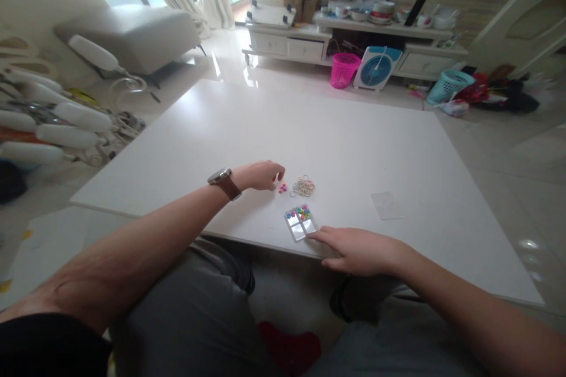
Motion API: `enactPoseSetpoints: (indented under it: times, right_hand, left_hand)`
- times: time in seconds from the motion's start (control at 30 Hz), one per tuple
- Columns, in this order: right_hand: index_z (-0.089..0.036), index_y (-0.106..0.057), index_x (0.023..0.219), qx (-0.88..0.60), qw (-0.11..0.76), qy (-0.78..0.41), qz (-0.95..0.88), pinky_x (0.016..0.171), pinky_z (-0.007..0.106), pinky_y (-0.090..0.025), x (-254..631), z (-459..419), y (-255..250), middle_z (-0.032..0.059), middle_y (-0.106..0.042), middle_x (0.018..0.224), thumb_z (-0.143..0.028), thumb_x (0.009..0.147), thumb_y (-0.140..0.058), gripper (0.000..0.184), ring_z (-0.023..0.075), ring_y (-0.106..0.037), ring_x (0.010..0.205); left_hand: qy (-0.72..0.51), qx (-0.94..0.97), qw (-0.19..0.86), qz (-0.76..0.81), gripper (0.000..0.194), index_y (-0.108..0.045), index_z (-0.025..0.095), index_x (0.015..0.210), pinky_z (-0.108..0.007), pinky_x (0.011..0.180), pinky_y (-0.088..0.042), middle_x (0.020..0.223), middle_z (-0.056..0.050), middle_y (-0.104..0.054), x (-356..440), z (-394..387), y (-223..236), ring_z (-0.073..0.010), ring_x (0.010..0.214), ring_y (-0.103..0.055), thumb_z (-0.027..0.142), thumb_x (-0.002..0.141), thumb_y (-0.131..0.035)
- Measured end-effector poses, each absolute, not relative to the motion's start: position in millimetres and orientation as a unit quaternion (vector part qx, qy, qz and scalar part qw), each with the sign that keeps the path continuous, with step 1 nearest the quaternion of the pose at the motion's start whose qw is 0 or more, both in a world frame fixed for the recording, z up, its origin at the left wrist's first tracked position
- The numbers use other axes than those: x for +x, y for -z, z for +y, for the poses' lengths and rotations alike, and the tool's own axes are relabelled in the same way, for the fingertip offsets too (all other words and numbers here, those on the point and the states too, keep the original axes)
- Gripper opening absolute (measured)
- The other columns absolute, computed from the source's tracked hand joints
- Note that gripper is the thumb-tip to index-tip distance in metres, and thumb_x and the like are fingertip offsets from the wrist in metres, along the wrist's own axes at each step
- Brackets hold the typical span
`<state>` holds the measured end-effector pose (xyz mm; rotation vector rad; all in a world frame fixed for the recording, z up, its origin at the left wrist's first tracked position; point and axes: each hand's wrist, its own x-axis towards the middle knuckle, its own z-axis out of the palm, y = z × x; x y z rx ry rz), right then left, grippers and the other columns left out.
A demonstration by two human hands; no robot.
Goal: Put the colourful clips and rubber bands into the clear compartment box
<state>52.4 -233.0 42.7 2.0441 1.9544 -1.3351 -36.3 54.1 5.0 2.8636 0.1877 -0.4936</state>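
My left hand [260,175], with a watch on its wrist, rests on the white table [336,141] with fingers curled in a pinch just left of a few small pink beads [282,188]. I cannot make out whether anything is in the pinch. A small pile of pale rubber bands [303,186] lies right of the beads. My right hand [358,250] lies flat at the table's near edge, fingers stretched out, its fingertips touching the corner of a small clear compartment box [300,221] that holds colourful beads.
A clear flat lid [386,205] lies on the table to the right. Beyond the table are a pink basket [344,69], a blue fan [376,68], a teal basket [449,86], a low white cabinet [354,41] and a grey sofa [132,35].
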Motion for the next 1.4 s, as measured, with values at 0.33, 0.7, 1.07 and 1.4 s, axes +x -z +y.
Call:
enactPoseSetpoints:
  times: [0.33,0.7,1.07,1.4]
  right_hand:
    - [-0.020,-0.045,0.146,0.703,0.001,0.340,0.624,0.084,0.039,-0.050,59,-232,-35,0.0148,-0.061,0.127,-0.040,0.090,-0.053,0.060,0.0305,-0.065,0.104]
    - [-0.024,-0.055,0.137,0.693,0.002,0.342,0.634,0.082,0.036,-0.050,58,-232,-35,0.0123,-0.063,0.124,-0.038,0.089,-0.055,0.050,0.0280,-0.065,0.101]
    - [-0.025,-0.049,0.143,0.715,0.010,0.299,0.633,0.087,0.038,-0.051,61,-233,-38,0.0128,-0.055,0.137,-0.040,0.091,-0.053,0.055,0.0290,-0.063,0.109]
    - [-0.025,-0.053,0.140,0.700,0.008,0.338,0.629,0.087,0.042,-0.051,60,-233,-43,0.0132,-0.056,0.134,-0.039,0.091,-0.052,0.051,0.0305,-0.065,0.106]
  left_hand:
    - [0.169,0.973,0.146,0.064,0.035,-0.060,0.021,0.108,-0.024,0.062,-0.039,0.097,-0.003,-0.072,-32,46,11,-0.0163,0.080,-0.063,0.034,0.077,-0.068]
    - [0.162,0.977,0.128,0.058,0.021,-0.060,0.021,0.101,-0.026,0.063,-0.040,0.095,-0.005,-0.072,-32,43,16,-0.0179,0.080,-0.064,0.029,0.082,-0.061]
    - [0.171,0.976,0.108,0.076,0.036,-0.061,0.021,0.110,-0.028,0.065,-0.043,0.102,-0.007,-0.073,-32,43,16,-0.0204,0.084,-0.065,0.035,0.077,-0.065]
    - [0.181,0.975,0.101,0.073,0.014,-0.071,0.019,0.085,-0.028,0.069,-0.047,0.090,-0.007,-0.074,-31,43,12,-0.0201,0.079,-0.065,0.023,0.077,-0.060]
